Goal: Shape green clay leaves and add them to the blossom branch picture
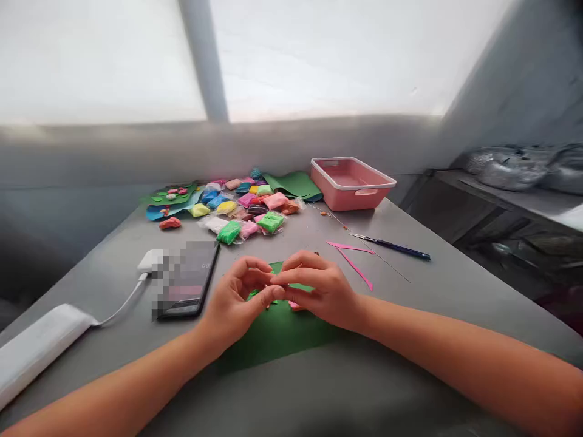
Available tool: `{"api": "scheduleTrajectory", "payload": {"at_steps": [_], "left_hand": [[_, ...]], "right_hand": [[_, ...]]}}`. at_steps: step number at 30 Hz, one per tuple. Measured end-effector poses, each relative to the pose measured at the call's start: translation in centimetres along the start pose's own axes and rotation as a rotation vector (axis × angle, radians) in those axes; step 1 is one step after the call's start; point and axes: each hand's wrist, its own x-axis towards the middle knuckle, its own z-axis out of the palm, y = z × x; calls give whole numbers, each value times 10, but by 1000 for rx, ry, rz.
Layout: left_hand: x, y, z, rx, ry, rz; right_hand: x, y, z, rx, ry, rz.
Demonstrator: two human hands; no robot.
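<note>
Head cam: 2 hands, left hand (237, 303) & right hand (321, 288) pinching sth tiny over 1 green sheet (277, 334).

no text, label or number can be read; the phone (186, 279) screen is blurred.

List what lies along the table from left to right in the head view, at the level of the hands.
White power bank → black smartphone → left hand → right hand → pink paper strips → dark blue pen.
</note>
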Motion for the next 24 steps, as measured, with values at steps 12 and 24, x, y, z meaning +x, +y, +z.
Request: {"api": "scheduleTrajectory", "payload": {"at_steps": [12,24], "left_hand": [[-1,-3,-1,-17,12,-4],[0,-2,2,3,54,31]], "right_hand": [[-3,-1,-8,-53,-17,-34],[3,6,-10,-200,-40,-180]]}}
